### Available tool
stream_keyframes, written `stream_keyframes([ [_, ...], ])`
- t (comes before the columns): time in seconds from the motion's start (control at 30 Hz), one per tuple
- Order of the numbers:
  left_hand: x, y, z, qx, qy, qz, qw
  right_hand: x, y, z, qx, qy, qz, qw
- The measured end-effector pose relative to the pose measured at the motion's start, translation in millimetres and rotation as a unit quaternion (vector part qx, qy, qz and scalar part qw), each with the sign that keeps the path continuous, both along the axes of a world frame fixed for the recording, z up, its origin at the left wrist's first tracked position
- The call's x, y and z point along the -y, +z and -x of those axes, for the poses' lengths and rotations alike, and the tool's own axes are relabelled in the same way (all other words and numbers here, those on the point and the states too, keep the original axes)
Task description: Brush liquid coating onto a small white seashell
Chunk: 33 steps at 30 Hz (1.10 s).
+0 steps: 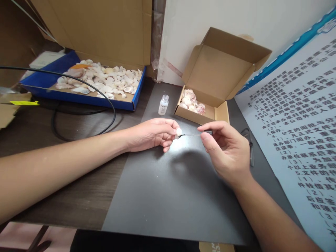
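Between the fingertips of my left hand [160,133] is a small white shell [179,132]. My right hand [227,148] pinches the black cap of a thin brush [193,135], whose dark tip touches the shell. Behind my hands a small open glass bottle [163,105] with a label stands upright on the dark grey mat [154,196]. To its right, an open cardboard box [195,117] holds several white and pinkish shells.
A blue tray [86,99] full of shells lies at the back left, with a black cable [114,108] looping in front. A large printed sheet [296,115] leans along the right. Dark glasses or a similar item [252,154] lie beyond my right hand.
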<state>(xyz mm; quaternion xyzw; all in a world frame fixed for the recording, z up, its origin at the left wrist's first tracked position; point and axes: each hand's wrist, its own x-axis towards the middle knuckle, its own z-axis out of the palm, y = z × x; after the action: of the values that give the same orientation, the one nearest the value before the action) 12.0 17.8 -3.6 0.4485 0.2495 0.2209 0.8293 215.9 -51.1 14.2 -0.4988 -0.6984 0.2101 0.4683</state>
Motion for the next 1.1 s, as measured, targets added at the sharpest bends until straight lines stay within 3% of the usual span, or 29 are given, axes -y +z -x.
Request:
stream_keyframes([
  [0.47,-0.6,-0.9,-0.2,0.014,0.008,0.003,1.0,-3.4,2.1,-1.0,0.023,-0.015,0.026,0.999],
  [0.63,-0.5,-1.5,0.0,0.01,0.005,0.005,1.0,-4.6,0.8,-2.9,-0.032,0.01,0.044,0.998],
  [1.1,0.0,-1.5,-0.1,-0.001,-0.003,-0.003,1.0,-4.2,0.2,-5.6,-0.04,0.02,0.051,0.998],
])
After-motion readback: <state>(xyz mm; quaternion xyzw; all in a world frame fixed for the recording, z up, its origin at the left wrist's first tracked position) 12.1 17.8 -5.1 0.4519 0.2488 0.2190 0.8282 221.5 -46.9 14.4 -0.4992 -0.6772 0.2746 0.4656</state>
